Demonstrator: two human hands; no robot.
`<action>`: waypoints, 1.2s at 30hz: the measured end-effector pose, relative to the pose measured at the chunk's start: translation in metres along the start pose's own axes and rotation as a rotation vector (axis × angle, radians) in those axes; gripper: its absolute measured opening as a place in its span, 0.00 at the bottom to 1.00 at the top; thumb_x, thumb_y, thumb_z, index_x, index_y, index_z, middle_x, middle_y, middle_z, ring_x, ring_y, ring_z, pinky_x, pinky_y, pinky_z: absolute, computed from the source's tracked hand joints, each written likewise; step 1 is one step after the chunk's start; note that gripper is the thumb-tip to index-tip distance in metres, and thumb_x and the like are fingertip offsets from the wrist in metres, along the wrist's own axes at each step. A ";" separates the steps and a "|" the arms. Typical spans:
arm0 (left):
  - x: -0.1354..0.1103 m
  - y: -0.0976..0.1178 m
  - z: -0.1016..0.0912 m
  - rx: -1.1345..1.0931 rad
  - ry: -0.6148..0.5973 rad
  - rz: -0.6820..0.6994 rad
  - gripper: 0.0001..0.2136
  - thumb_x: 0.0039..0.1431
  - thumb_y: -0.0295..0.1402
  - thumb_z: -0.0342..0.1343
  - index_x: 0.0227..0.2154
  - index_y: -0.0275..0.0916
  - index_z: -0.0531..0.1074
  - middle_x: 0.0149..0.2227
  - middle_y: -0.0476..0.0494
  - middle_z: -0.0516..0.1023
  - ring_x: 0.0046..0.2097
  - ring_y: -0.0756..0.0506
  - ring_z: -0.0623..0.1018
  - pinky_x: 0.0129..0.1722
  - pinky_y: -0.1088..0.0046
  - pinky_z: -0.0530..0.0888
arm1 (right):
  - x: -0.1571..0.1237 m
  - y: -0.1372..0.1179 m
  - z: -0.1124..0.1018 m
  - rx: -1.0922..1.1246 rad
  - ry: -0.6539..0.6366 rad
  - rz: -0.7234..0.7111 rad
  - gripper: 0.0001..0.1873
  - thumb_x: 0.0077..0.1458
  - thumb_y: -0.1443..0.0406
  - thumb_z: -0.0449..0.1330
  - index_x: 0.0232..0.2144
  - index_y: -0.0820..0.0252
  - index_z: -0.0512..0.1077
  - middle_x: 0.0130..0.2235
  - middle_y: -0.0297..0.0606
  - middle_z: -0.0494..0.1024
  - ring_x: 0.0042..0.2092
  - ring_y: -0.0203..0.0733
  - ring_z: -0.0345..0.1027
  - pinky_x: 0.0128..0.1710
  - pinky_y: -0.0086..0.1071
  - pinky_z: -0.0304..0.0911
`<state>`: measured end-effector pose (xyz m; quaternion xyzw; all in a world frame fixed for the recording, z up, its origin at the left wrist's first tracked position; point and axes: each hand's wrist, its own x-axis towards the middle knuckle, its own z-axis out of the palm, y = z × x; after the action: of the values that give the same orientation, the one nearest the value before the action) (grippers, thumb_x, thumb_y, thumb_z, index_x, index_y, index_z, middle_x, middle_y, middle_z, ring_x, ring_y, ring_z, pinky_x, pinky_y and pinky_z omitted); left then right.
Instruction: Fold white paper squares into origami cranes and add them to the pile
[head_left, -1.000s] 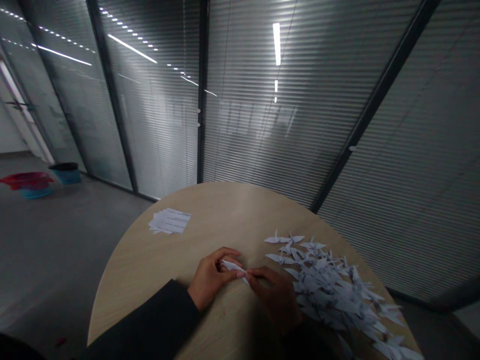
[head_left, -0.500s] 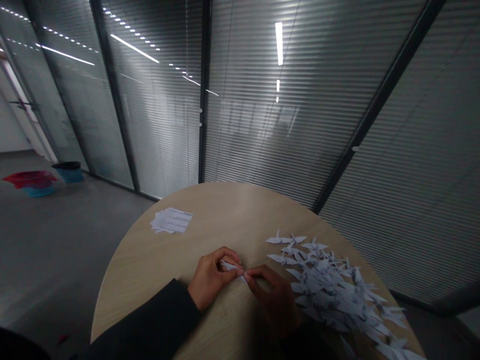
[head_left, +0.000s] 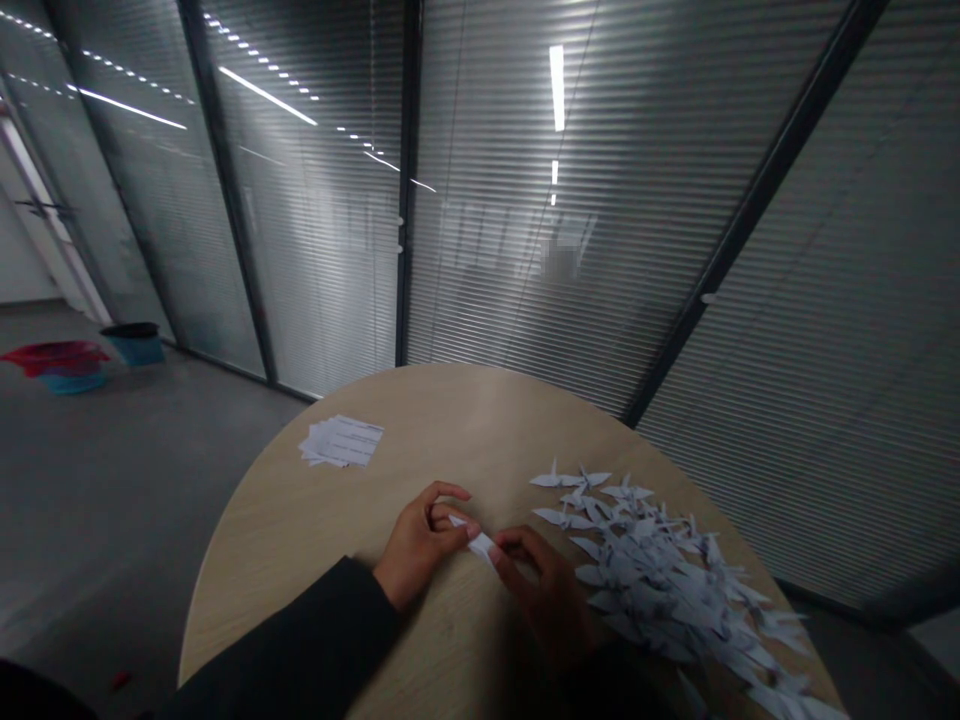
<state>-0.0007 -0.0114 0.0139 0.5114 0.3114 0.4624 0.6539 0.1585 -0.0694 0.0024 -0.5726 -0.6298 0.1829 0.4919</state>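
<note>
A small folded white paper, narrow, pointed at one end and partly covered, is held over the tabletop between the left hand and the right hand, the fingers of each closed on it in a pinch. Just beside the right hand, space is crowded by heaped paper cranes; printed sheets are fanned out at the far left.

Before me: a round table, pale wood-grain top, curved edge. On it, far left, printed paper sheets lie overlapping in a loose fan. To my right, a dense heap of folded white paper birds (too tangled for me to count) spreads towards the edge, thinning out at its far end.
</note>
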 end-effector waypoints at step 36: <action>-0.005 -0.011 0.007 -0.012 -0.095 -0.062 0.45 0.36 0.33 0.72 0.58 0.36 0.54 0.29 0.50 0.75 0.31 0.48 0.77 0.36 0.71 0.71 | 0.006 0.000 -0.001 0.170 0.052 0.160 0.15 0.49 0.53 0.58 0.24 0.57 0.73 0.24 0.35 0.78 0.28 0.43 0.73 0.27 0.31 0.67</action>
<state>0.0067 -0.0194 0.0049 0.5190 0.2930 0.4190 0.6850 0.1605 -0.0643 0.0057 -0.5818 -0.5514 0.2592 0.5388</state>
